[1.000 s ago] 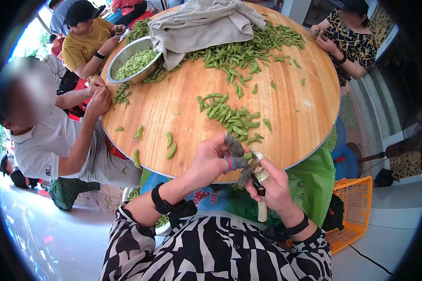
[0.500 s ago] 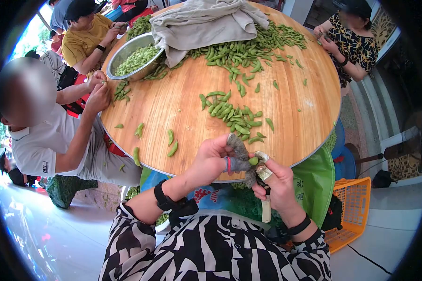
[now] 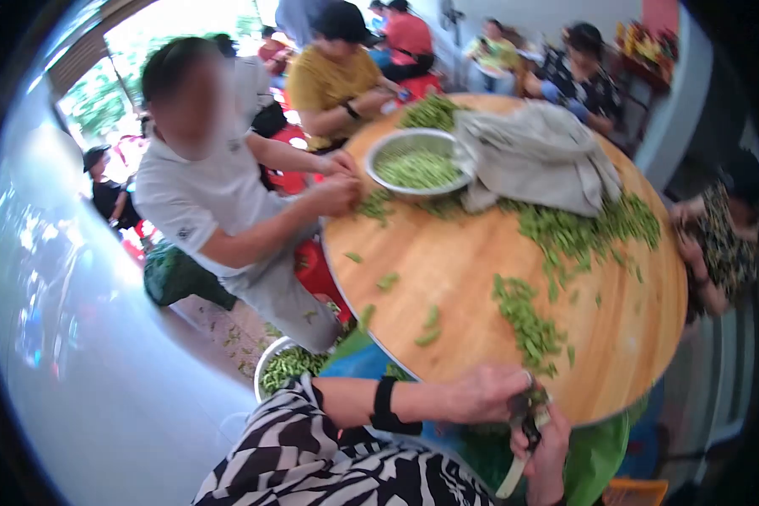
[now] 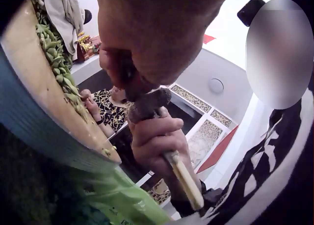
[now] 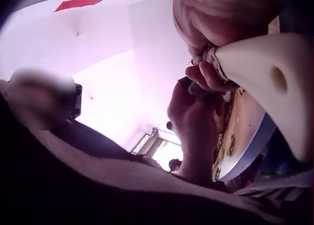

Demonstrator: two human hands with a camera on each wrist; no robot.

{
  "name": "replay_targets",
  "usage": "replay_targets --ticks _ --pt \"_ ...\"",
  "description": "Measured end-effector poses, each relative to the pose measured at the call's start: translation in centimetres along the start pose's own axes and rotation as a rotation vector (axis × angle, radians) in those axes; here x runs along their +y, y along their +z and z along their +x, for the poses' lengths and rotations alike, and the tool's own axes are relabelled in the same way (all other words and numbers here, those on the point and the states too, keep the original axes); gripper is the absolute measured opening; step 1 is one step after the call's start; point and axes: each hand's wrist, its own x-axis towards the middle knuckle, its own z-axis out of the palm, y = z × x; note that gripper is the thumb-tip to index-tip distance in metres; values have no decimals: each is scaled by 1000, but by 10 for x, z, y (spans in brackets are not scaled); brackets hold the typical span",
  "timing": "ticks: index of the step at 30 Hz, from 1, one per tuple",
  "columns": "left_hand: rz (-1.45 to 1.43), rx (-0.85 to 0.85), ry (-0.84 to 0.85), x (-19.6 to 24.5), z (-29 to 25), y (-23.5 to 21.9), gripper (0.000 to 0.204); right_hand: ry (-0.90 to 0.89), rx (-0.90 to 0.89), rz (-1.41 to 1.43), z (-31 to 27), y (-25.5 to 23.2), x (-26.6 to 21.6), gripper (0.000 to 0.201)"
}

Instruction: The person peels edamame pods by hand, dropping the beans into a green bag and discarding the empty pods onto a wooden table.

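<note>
The right hand (image 3: 551, 451) is gripping a cream-handled tool (image 3: 510, 478) by the edge of the table (image 3: 447, 270). The left hand (image 3: 485, 395) is bending close beside it, but it is too blurry to tell whether those fingers are pinching anything. Green bean pods (image 3: 527, 325) are lying in a little pile near the hands. Farther back, a grey cloth (image 3: 535, 160) is touching a metal bowl (image 3: 417, 193).

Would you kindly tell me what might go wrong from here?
The left hand is close to the pale-handled tool in the right hand, so a slip might hurt it. Loose pods near the edge of the table could be brushed off. The bowl near the edge could be bumped.
</note>
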Motion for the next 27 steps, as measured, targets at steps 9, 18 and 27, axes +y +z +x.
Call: replay_targets --ticks 9,18,27 --pt "-696 21 -486 7 7 -1 13 -82 81 -309 -8 12 -4 27" --pt "-1051 -187 -806 11 -2 10 7 -169 74 -567 -4 -7 -17 6" --pt "-1013 -198 -884 8 -7 14 5 -258 -69 -777 -6 -11 -14 3"
